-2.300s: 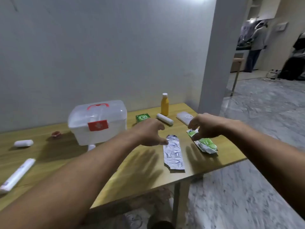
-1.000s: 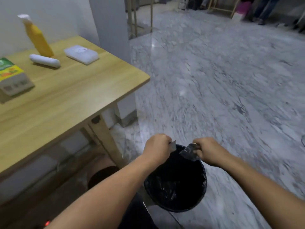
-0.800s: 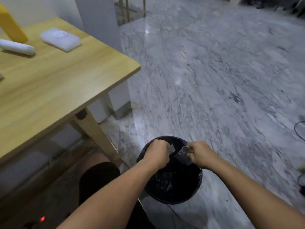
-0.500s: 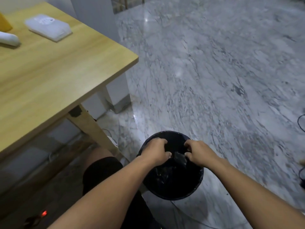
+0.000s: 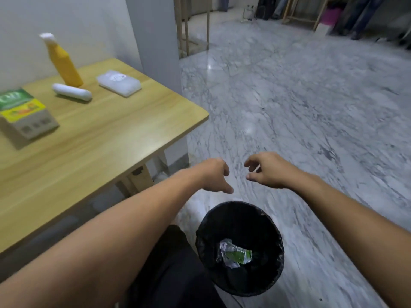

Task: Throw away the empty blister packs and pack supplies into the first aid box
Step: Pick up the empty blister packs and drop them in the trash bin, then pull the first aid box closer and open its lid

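Observation:
Crumpled silver and green blister packs [image 5: 235, 255] lie at the bottom of a black-lined bin [image 5: 273, 236] on the floor. My left hand [image 5: 216, 175] and my right hand [image 5: 266, 170] hover above and beyond the bin, both empty with fingers loosely apart. On the wooden table [image 5: 95, 147] to the left stand a yellow bottle [image 5: 63, 62], a white roll [image 5: 72, 92], a white flat pack [image 5: 119, 82] and a green and yellow box [image 5: 24, 115]. The first aid box is out of view.
A grey pillar [image 5: 155, 41] stands behind the table's corner. Marble floor [image 5: 311, 107] spreads to the right. Wooden furniture legs [image 5: 208, 23] and a standing person's legs [image 5: 364, 16] are far back. My dark-clad knee [image 5: 169, 263] is beside the bin.
Both hands held the blister packs over the bin, lowered into it and let go. The packs now lie inside, and my hands have lifted out empty. The view has tilted up.

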The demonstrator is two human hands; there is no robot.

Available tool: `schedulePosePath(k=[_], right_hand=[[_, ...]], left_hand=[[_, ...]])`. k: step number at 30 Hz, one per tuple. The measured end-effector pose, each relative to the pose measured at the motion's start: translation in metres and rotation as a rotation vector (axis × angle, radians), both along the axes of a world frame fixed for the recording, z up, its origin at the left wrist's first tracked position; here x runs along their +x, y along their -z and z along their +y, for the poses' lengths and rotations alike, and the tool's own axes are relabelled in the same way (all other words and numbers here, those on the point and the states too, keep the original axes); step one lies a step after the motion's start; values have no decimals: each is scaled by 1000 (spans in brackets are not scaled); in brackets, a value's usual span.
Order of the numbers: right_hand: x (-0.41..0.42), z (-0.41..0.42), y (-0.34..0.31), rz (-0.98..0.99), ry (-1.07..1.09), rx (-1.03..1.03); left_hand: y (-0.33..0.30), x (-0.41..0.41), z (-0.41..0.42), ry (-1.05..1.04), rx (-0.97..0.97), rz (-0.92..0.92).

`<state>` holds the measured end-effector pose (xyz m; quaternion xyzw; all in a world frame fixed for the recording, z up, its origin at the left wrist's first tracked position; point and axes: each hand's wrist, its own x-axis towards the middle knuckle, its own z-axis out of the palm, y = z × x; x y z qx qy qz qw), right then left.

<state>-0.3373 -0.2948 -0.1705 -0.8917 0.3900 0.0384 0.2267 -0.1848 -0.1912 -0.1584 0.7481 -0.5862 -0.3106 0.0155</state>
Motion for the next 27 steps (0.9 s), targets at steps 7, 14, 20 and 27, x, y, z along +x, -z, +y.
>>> schedulePosePath(k=[7, 14, 20, 27], right_hand=[[42, 2, -110, 7, -160, -124], [103, 41, -188, -40, -309, -188], [176, 90, -222, -139, -432, -263], [275, 160, -222, -246, -662, -296]], left_hand=[[-105, 19, 29, -51, -91, 111], [-168, 69, 84, -215, -291, 57], [-198, 140, 151, -386, -327, -187], [-217, 219, 238, -599, -360, -404]])
